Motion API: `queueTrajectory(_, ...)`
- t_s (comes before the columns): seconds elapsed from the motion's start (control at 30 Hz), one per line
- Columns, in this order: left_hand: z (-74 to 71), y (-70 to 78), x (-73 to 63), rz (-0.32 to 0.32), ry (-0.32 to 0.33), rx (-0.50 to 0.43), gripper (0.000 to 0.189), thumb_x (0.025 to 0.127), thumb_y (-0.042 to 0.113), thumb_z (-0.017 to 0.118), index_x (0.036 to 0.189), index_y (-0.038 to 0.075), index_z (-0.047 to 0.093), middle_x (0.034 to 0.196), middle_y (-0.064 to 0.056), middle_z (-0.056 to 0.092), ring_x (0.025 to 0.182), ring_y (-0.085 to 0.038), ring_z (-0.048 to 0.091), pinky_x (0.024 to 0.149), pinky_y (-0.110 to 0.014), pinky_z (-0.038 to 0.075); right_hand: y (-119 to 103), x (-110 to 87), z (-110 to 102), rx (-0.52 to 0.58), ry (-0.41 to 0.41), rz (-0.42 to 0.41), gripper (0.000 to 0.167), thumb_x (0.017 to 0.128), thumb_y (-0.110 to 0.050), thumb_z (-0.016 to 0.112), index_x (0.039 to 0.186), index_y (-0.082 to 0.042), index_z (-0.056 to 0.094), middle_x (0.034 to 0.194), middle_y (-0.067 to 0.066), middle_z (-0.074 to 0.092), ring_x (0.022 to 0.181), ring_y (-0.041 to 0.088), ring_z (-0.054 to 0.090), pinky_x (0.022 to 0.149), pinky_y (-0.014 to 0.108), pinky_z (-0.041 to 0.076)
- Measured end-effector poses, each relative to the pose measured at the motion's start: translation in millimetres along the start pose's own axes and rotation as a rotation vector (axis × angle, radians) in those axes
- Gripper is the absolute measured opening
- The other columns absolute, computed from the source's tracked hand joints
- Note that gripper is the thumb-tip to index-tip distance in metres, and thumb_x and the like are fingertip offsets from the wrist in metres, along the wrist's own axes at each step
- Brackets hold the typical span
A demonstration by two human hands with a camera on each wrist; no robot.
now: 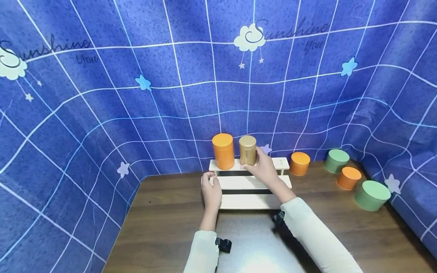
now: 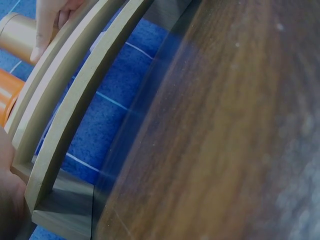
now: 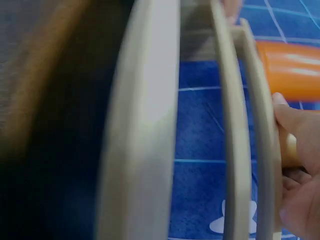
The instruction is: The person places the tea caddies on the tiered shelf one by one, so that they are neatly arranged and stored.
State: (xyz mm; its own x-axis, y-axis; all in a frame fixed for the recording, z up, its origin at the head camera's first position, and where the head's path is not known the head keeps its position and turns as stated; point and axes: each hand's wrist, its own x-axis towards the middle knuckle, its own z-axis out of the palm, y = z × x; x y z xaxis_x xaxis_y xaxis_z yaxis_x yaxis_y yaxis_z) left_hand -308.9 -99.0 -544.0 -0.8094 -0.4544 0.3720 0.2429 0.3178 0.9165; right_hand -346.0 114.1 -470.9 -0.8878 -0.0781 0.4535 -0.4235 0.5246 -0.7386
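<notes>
A pale wooden three-step rack (image 1: 252,182) stands on the table near the back. On its top step is a tall orange canister (image 1: 224,152). To the right of it, a gold canister (image 1: 247,146) stands on the same step, and my right hand (image 1: 263,167) grips it from the right side, thumb low on its front. My left hand (image 1: 211,191) holds the rack's left end, fingers around its edge. In the left wrist view the gold canister (image 2: 19,37) and part of the orange canister (image 2: 7,95) show beyond the slats.
Right of the rack are an orange tin (image 1: 299,163), a green tin (image 1: 337,160), a smaller orange tin (image 1: 349,178) and a wide green tin (image 1: 372,195). They stand on the brown wooden table (image 1: 164,212). A blue checked cloth (image 1: 191,106) hangs behind.
</notes>
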Motion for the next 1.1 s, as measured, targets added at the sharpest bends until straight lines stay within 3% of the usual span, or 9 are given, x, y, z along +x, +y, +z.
queueTrajectory(0.37,-2.4,0.0,0.9,-0.006,0.011,0.004,0.016,0.098,0.001,0.058,0.113,0.002,0.064,0.12,-0.018,0.063,0.122,-0.034,0.06,0.113,-0.051,0.044,-2.5,1.1,5.6,-0.053,-0.022,-0.025,0.075,0.076,-0.032,0.096,0.139,-0.009,0.06,0.118,0.016,0.075,0.099,0.031,0.069,0.087,0.047,0.056)
queueTrajectory(0.6,-2.5,-1.4,0.4,0.002,0.007,0.01,0.016,0.097,0.0,0.059,0.112,0.001,0.064,0.118,-0.018,0.063,0.121,-0.034,0.06,0.112,-0.051,0.045,-1.5,-1.9,4.0,-0.051,-0.047,-0.026,0.086,0.081,-0.027,0.092,0.152,-0.006,0.047,0.135,0.022,0.07,0.121,0.038,0.069,0.104,0.055,0.055)
queueTrajectory(0.93,-2.5,-0.6,0.7,0.011,-0.001,-0.001,0.016,0.098,0.0,0.058,0.113,0.002,0.064,0.119,-0.018,0.063,0.122,-0.034,0.06,0.113,-0.051,0.045,-3.6,-3.8,3.2,-0.038,-0.047,-0.016,0.098,0.077,-0.033,0.095,0.156,-0.009,0.043,0.141,0.021,0.066,0.129,0.039,0.066,0.111,0.056,0.051)
queueTrajectory(1.1,-0.2,0.4,-3.0,0.025,-0.007,0.013,0.016,0.099,-0.001,0.056,0.113,0.001,0.063,0.118,-0.018,0.063,0.121,-0.034,0.06,0.111,-0.052,0.045,0.5,-8.9,0.4,0.121,-0.005,0.009,0.114,0.078,-0.028,0.095,0.166,-0.011,0.024,0.153,0.026,0.055,0.142,0.041,0.056,0.12,0.055,0.045)
